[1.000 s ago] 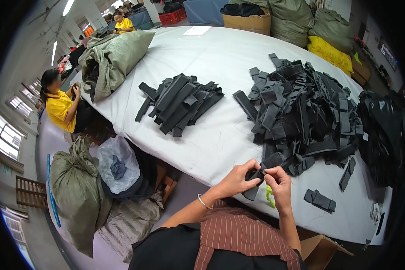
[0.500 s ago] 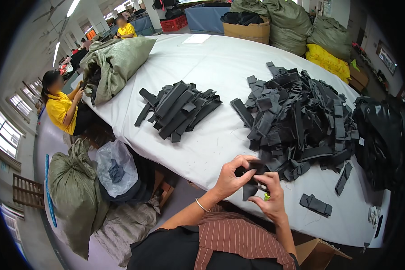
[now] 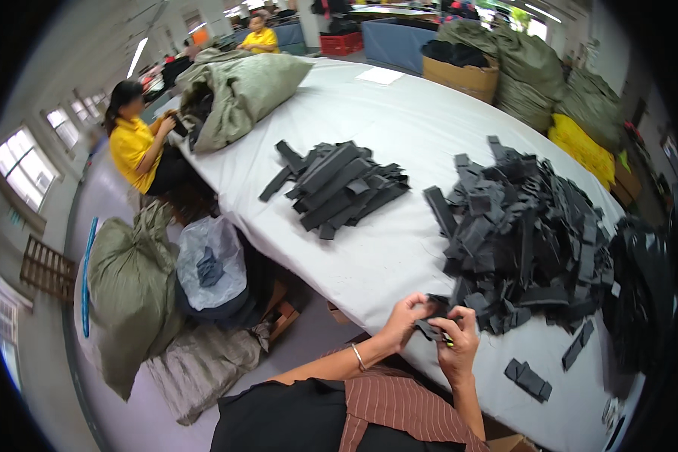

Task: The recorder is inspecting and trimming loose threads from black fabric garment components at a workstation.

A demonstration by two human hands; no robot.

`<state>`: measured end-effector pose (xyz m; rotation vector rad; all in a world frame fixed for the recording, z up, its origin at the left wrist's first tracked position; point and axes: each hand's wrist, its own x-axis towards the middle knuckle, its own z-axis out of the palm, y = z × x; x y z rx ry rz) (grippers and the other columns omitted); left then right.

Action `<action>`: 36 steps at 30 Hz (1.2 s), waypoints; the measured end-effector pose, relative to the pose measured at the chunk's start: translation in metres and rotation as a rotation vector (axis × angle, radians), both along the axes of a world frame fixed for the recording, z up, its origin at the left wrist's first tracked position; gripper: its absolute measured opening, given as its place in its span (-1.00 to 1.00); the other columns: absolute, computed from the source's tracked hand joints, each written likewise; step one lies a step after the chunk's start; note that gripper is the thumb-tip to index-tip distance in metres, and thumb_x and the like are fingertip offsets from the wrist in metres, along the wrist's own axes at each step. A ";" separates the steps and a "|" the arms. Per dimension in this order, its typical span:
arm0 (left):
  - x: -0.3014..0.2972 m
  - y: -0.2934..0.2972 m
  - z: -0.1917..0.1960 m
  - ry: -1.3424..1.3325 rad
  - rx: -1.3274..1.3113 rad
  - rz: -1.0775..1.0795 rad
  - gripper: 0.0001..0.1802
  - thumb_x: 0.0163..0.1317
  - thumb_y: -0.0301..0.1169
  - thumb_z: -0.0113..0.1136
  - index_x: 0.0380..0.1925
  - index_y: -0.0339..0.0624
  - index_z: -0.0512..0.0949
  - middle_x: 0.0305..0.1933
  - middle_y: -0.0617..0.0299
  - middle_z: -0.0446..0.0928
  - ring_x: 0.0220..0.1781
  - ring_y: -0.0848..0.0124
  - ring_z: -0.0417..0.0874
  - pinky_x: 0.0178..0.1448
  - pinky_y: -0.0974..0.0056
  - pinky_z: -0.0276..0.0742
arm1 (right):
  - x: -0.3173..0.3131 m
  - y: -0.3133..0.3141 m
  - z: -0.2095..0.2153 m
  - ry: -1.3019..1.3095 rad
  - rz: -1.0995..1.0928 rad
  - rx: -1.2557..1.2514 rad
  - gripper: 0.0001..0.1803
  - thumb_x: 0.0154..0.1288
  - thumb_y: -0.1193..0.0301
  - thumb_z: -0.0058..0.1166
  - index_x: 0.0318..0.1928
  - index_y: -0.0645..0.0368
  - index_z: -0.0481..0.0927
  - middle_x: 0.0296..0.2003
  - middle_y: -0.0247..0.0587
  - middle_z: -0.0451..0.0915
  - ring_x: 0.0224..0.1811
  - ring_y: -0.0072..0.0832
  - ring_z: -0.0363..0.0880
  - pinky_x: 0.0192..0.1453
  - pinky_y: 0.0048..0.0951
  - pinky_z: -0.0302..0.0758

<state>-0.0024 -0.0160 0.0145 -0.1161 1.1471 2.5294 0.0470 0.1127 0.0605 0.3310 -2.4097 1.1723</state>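
Close to the table's near edge, my left hand (image 3: 407, 322) pinches a dark grey fabric piece (image 3: 429, 330) between thumb and fingers. My right hand (image 3: 458, 345) is closed on the same piece from the other side. Something small and yellow-green (image 3: 450, 343) shows within the right hand's grip; its kind is hidden. Just beyond my hands rises a large jumbled heap of dark fabric strips (image 3: 531, 233). A smaller pile of strips (image 3: 339, 184), laid more side by side, is farther left. A single folded strip (image 3: 528, 379) lies right of my right hand.
A white-covered table (image 3: 399, 264) spans the middle. An open green sack (image 3: 252, 98) rests at its far left, beside a person in yellow (image 3: 139, 147). Tied sack (image 3: 132, 294) and plastic-lined container (image 3: 211, 279) stand on the left floor. Black sheeting (image 3: 640, 286) hangs at right.
The whole view has swung left, so the table and piles appear farther right and lower. Both hands still hold the fabric piece, which sits differently between the fingers.
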 end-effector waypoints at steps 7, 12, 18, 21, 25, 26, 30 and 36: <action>0.004 -0.002 -0.018 -0.237 -0.030 -0.085 -0.88 0.24 -0.39 0.21 -0.39 -0.05 0.44 -0.46 0.44 0.44 -0.42 0.67 0.43 -0.40 0.52 0.31 | 0.002 -0.001 0.001 -0.139 0.095 -0.176 -0.74 -0.16 0.74 0.12 -0.37 0.23 0.59 -0.38 -0.28 0.34 -0.36 -0.42 0.36 -0.29 -0.51 0.30; -0.018 -0.010 -0.029 0.342 -0.414 -0.041 -0.89 0.08 -0.60 0.18 -0.45 -0.17 0.45 -0.44 0.41 0.42 -0.37 0.64 0.40 -0.30 0.47 0.39 | -0.013 0.003 -0.008 -0.130 0.115 -0.249 -0.81 -0.05 0.61 0.26 -0.42 0.29 0.49 -0.46 -0.32 0.31 -0.43 -0.51 0.30 -0.37 -0.56 0.22; -0.064 -0.042 0.023 0.579 -0.501 -0.082 -0.86 0.03 -0.61 0.25 -0.49 -0.27 0.44 -0.47 0.38 0.47 -0.39 0.65 0.48 -0.32 0.48 0.47 | -0.033 -0.015 0.009 -0.341 0.091 -0.363 -0.80 0.19 0.52 0.17 -0.48 0.22 0.39 -0.54 -0.53 0.20 -0.50 -0.75 0.07 -0.45 -0.63 0.00; -0.075 -0.046 0.026 0.659 -0.585 -0.032 -0.84 -0.08 -0.55 0.28 -0.54 -0.30 0.46 -0.58 0.26 0.51 -0.51 0.57 0.48 -0.38 0.39 0.46 | -0.032 -0.018 0.004 -0.376 0.109 -0.452 -0.78 0.27 0.43 0.16 -0.48 0.13 0.42 -0.60 -0.64 0.19 -0.55 -0.81 0.04 -0.49 -0.66 -0.05; -0.078 -0.051 0.040 0.752 -0.718 -0.115 -0.86 -0.07 -0.54 0.27 -0.54 -0.30 0.47 -0.57 0.26 0.51 -0.50 0.56 0.50 -0.37 0.40 0.47 | -0.031 -0.021 -0.004 -0.412 0.099 -0.549 -0.84 0.28 0.39 0.16 -0.44 0.12 0.52 -0.63 -0.67 0.23 -0.61 -0.82 0.04 -0.55 -0.66 -0.05; -0.079 -0.052 0.043 0.770 -0.730 -0.155 -0.87 -0.03 -0.56 0.26 -0.53 -0.28 0.46 -0.56 0.33 0.49 -0.48 0.62 0.48 -0.36 0.43 0.45 | -0.031 -0.021 -0.006 -0.415 0.084 -0.569 -0.85 0.28 0.39 0.16 -0.42 0.12 0.54 -0.62 -0.67 0.24 -0.61 -0.83 0.05 -0.55 -0.66 -0.05; -0.082 -0.056 0.045 0.756 -0.740 -0.137 -0.89 -0.02 -0.56 0.26 -0.49 -0.29 0.50 -0.52 0.30 0.53 -0.43 0.60 0.52 -0.29 0.42 0.50 | -0.033 -0.026 -0.001 -0.436 0.116 -0.597 -0.90 0.28 0.40 0.16 -0.35 0.14 0.59 -0.62 -0.68 0.25 -0.63 -0.85 0.02 -0.57 -0.66 -0.08; -0.087 -0.069 0.030 0.717 -0.713 -0.111 -0.91 0.02 -0.56 0.24 -0.47 -0.30 0.52 -0.43 0.28 0.56 -0.36 0.55 0.55 -0.13 0.40 0.56 | -0.043 -0.036 0.000 -0.443 0.153 -0.577 -0.89 0.28 0.37 0.17 -0.32 0.14 0.61 -0.62 -0.69 0.25 -0.65 -0.85 0.01 -0.59 -0.67 -0.11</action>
